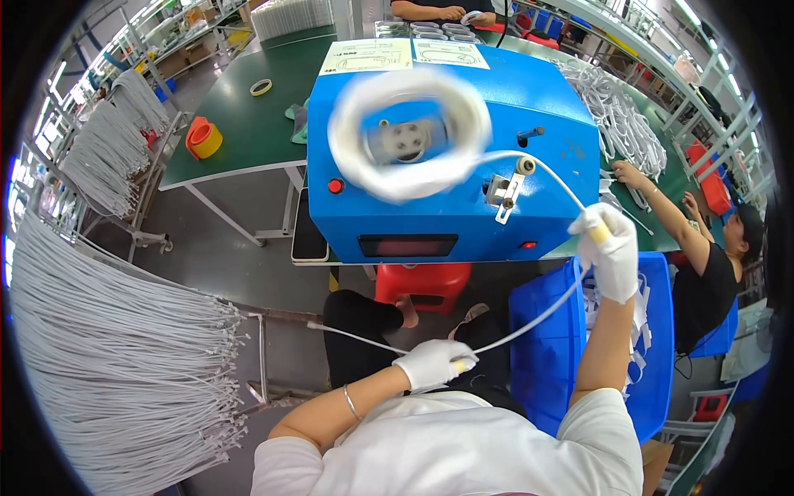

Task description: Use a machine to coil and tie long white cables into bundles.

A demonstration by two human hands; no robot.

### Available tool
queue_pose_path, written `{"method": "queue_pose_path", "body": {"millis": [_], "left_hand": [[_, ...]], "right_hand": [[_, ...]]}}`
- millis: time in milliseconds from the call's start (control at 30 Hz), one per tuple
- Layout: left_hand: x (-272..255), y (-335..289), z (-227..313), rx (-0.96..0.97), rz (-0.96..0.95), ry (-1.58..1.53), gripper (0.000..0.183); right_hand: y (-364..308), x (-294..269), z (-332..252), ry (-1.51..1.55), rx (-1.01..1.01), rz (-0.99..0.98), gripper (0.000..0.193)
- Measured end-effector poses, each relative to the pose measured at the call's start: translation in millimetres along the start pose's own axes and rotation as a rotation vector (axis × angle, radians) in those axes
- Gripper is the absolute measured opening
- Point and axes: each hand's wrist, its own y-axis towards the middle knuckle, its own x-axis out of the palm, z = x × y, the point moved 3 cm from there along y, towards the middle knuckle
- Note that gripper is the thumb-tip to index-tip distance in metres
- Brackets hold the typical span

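A white cable [538, 318] runs between my two hands, both in white gloves with yellow at the fingers. My right hand [610, 252] is closed around it at the lower right of the blue machine [529, 91]. Low in front of my body, my left hand [434, 365] grips the same cable, and its loose end [339, 331] sticks out to the left. From my right hand the cable rises past a small guide roller [525, 165] to a white coil [409, 186]. The coil is blurred around the machine's round metal head [407, 139].
Many grey-white cables hang on a rack [124, 347] at left. A blue bin [538, 364] with white pieces stands right of my legs. Tape rolls [207, 140] lie on the green table [248, 107]. A red stool [422, 285] is under it. Another person [703, 273] works at right beside piled cables [624, 124].
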Motion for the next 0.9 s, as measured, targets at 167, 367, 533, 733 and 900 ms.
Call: {"method": "queue_pose_path", "body": {"millis": [167,367,533,733,900], "left_hand": [[-42.6,5.4,50.5,0.095,-0.166,0.429,0.034],[-187.1,-49.6,162.6,0.441,0.088,0.458,0.026],[-279.5,-17.0,225.1,0.715,0.701,0.673,0.012],[-330.9,38.3,217.0,0.469,0.451,0.940,0.018],[-334.6,-30.6,206.8,0.319,0.502,0.868,0.019]], "right_hand": [[14.5,17.5,-11.1,0.066,0.104,-0.046,0.024],[74.1,25.1,-45.5,-0.586,-0.564,0.081,0.014],[153.5,55.5,-73.9,-0.768,-0.751,0.081,0.016],[180.6,117.7,-94.8,-0.744,-0.767,0.006,0.015],[121.5,117.3,-128.0,-0.550,-1.079,0.073,0.020]]}}
